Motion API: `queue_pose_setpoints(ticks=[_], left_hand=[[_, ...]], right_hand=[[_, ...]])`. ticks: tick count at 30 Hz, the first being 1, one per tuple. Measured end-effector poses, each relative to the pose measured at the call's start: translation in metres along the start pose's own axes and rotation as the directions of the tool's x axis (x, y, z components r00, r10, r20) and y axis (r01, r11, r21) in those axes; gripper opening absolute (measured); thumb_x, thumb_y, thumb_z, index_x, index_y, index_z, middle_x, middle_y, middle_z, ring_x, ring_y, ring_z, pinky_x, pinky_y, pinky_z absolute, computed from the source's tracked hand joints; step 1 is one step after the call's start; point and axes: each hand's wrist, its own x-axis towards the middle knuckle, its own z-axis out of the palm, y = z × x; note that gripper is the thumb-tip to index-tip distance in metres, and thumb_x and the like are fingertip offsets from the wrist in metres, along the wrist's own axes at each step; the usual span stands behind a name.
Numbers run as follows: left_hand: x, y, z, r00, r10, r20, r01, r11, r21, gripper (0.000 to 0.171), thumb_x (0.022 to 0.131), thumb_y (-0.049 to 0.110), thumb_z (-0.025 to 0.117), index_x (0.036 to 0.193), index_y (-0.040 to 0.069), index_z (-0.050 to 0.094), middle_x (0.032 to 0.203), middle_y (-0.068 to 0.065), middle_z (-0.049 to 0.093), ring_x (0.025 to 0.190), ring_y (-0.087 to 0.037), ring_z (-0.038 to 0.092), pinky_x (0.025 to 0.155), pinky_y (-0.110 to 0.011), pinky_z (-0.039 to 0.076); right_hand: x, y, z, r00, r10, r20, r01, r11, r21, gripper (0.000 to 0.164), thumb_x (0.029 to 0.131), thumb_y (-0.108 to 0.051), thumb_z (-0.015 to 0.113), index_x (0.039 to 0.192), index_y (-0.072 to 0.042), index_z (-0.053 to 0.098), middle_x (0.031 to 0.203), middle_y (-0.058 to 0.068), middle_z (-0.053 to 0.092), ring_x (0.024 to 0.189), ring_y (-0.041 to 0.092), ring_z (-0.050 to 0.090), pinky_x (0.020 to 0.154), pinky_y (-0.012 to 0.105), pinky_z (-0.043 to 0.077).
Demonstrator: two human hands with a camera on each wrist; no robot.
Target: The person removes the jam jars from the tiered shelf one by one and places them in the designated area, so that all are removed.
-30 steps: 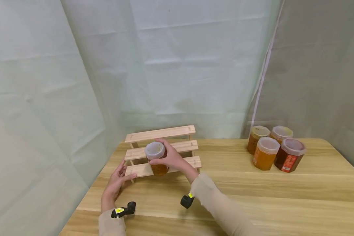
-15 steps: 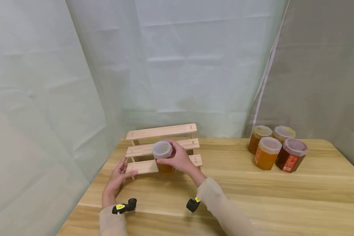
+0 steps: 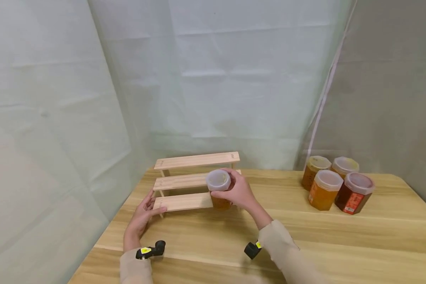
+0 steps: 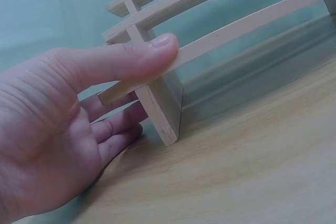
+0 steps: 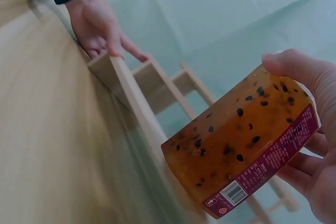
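Observation:
A three-tier wooden rack (image 3: pixel 184 202) stands on the table at centre-left in the head view. My left hand (image 3: pixel 140 218) grips the left end of its lowest shelf, with the thumb (image 4: pixel 152 53) on top and the other fingers around the side support. With my right hand (image 3: pixel 242 193) I hold an octagonal jar (image 5: pixel 239 137) of amber preserve with dark seeds, thumb and fingers around its lid end. In the head view the jar overlaps the right part of the bottom shelf. A purple label with a barcode faces the right wrist camera.
Several similar jars stand grouped at the table's back right, among them an orange one (image 3: pixel 324 195) and a dark red one (image 3: pixel 354 198). Pale cloth (image 3: pixel 234 86) hangs behind and to the left of the wooden table (image 3: pixel 284 221).
My right hand has carried the jar rightward along the bottom shelf, baring more of the shelf's left part. My left hand keeps its hold on the rack. The head view has shifted slightly.

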Motion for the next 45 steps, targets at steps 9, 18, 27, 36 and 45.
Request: queue_pose_setpoints(ticks=[9,18,27,36,45], left_hand=[[0.005,0.006,0.004,1.000,0.016,0.011,-0.016,1.000,-0.002,0.098,0.088,0.015,0.072,0.158,0.029,0.005,0.152,-0.017,0.035,0.108,0.007,0.050,0.088,-0.004,0.040],[0.010,0.007,0.007,1.000,0.019,0.018,-0.019,1.000,0.006,0.099,0.087,0.015,0.073,0.158,0.025,0.005,0.151,-0.018,0.036,0.102,0.011,0.050,0.087,-0.004,0.040],[0.011,0.006,0.008,1.000,0.004,0.028,-0.005,1.000,0.013,0.099,0.088,0.016,0.073,0.158,0.024,0.003,0.153,-0.016,0.033,0.117,-0.001,0.048,0.087,-0.002,0.039],[0.016,0.006,0.008,0.999,0.019,0.037,-0.019,1.000,0.004,0.102,0.088,0.019,0.073,0.158,0.026,0.000,0.153,-0.019,0.032,0.141,-0.032,0.034,0.117,-0.040,0.029],[0.011,0.000,0.002,0.999,0.007,0.047,-0.006,1.000,-0.028,0.102,0.087,0.015,0.072,0.158,0.021,-0.002,0.156,-0.023,0.025,0.150,-0.040,0.016,0.123,-0.055,0.011]], right_hand=[[-0.008,-0.021,-0.058,0.995,-0.039,-0.089,0.033,0.997,-0.070,0.072,0.071,-0.018,0.087,0.135,-0.010,0.053,0.123,0.014,0.064,0.105,0.029,0.065,0.090,0.043,0.054],[-0.027,-0.041,-0.121,0.937,-0.096,-0.337,0.035,0.983,-0.183,0.067,0.072,-0.011,0.085,0.132,-0.005,0.056,0.119,0.017,0.064,0.090,0.005,0.060,0.077,0.012,0.049],[-0.052,-0.053,-0.173,0.851,-0.117,-0.512,0.019,0.981,-0.192,0.066,0.072,-0.003,0.083,0.133,-0.004,0.056,0.105,-0.021,0.059,0.086,-0.003,0.059,0.073,0.006,0.048],[-0.077,-0.061,-0.207,0.760,-0.085,-0.644,-0.086,0.969,-0.230,0.064,0.070,-0.003,0.085,0.129,-0.009,0.061,0.099,-0.025,0.060,0.078,-0.002,0.058,0.068,0.005,0.047],[-0.098,-0.047,-0.237,0.659,0.068,-0.749,-0.243,0.962,-0.126,0.063,0.072,-0.008,0.085,0.130,-0.014,0.061,0.099,-0.024,0.058,0.084,-0.006,0.057,0.072,0.001,0.045]])
